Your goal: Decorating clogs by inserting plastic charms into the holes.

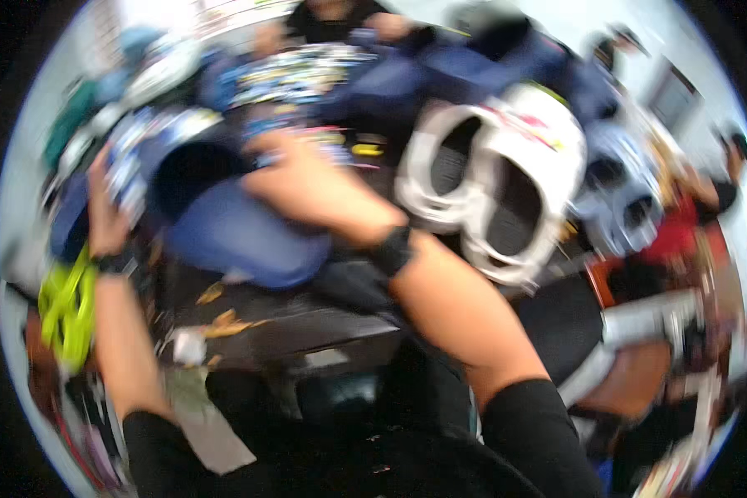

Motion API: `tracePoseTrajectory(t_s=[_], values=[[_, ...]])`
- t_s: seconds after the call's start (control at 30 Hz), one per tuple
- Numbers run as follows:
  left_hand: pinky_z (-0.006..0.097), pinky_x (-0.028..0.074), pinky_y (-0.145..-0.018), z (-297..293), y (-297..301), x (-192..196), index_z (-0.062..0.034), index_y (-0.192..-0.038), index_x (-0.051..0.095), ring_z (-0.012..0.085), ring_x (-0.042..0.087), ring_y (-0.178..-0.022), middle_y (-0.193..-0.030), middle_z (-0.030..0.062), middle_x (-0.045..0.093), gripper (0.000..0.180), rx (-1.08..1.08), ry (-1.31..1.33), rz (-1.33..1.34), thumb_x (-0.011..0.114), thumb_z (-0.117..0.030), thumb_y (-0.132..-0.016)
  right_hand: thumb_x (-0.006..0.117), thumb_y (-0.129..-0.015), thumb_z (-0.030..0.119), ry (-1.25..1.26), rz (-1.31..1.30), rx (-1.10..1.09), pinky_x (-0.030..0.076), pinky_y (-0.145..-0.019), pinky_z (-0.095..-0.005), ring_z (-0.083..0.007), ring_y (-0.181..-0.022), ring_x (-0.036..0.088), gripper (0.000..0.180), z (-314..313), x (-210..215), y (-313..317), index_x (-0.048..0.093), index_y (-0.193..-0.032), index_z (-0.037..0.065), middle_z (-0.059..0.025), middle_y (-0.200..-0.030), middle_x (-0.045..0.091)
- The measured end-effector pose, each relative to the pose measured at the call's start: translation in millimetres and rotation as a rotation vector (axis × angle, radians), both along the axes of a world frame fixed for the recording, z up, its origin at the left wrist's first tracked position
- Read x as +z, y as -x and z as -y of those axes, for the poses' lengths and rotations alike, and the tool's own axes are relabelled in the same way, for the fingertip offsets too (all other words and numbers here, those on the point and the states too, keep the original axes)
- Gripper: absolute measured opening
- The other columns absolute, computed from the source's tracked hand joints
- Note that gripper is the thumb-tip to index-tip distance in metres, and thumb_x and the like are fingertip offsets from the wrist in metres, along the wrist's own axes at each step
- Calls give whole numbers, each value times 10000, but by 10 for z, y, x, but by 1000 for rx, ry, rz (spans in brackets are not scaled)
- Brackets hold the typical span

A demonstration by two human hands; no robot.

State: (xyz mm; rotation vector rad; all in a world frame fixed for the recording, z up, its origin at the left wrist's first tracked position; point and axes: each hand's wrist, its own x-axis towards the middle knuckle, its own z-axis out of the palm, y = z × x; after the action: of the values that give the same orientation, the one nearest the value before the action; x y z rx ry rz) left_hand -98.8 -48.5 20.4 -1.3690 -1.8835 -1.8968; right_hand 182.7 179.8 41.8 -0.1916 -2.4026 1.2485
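Note:
A dark blue cap (245, 236) is tilted in front of me, its brim toward the near right and its dark hollow facing up. My left hand (110, 212) is at its left side, fingers pointing up along a blue-and-white patterned surface (153, 133). On the far right of the hollow, my right hand (295, 178) has its fingers bent at the cap's edge. Both hands appear closed on the cap, though motion smears the fingertips. Black bands circle both wrists.
White cap-like pieces (548, 124) stand to the right, pale blue ones (618, 187) beyond. Dark blue caps (390, 87) and a multicoloured pile (299, 70) lie farther back. Brown scraps (228, 324) are on the dark table (307, 319). A bright yellow-green thing (68, 307) is left. Other people work nearby.

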Motion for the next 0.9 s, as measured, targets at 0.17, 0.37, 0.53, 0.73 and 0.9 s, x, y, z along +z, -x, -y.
tracePoseTrajectory(t_s=[0.17, 0.37, 0.53, 0.73, 0.9], values=[[333, 489, -889, -566, -861, 165, -149, -1532, 201, 219, 590, -1076, -1238, 137, 581, 898, -710, 150, 506, 454, -713, -879, 521, -848, 94, 53, -126, -272, 482, -784, -487, -459, -905, 628, 520, 7, -208, -44, 329, -1323, 10, -333, -973, 612], [312, 487, -903, -788, -1340, 112, -135, -1559, 103, 154, 578, -1043, -1231, 101, 561, 895, -500, -148, 400, 648, -77, -852, 521, -935, 120, -207, -424, -172, 480, -855, -447, -390, -976, 643, 521, 288, -345, 155, 258, -1366, -8, -287, -983, 631], [306, 444, -991, -582, -993, 128, -50, -1488, 333, 179, 566, -1160, -1351, 107, 536, 762, -395, -210, 520, 509, 102, -763, 485, -1010, 327, 92, -256, -76, 474, -630, -262, -131, -745, 594, 387, 226, 0, 214, 444, -1259, 34, -74, -830, 619], [263, 269, -1111, -638, -1024, 136, -68, -1521, 267, 167, 362, -1364, -1517, 101, 365, 815, -239, -148, 50, 498, 123, -763, 487, -945, 594, 374, -261, -125, 335, -382, -211, -80, -459, 468, 517, 188, 333, 409, 412, -1011, 87, -6, -623, 496], [282, 207, -1144, -608, -1073, 144, -86, -1521, 280, 174, 303, -1408, -1527, 106, 352, 821, -230, -188, -54, 490, 155, -764, 534, -1000, 322, 204, -477, -198, 347, -398, -218, -61, -465, 423, 257, 277, 193, 515, 420, -993, 92, 11, -631, 459]])
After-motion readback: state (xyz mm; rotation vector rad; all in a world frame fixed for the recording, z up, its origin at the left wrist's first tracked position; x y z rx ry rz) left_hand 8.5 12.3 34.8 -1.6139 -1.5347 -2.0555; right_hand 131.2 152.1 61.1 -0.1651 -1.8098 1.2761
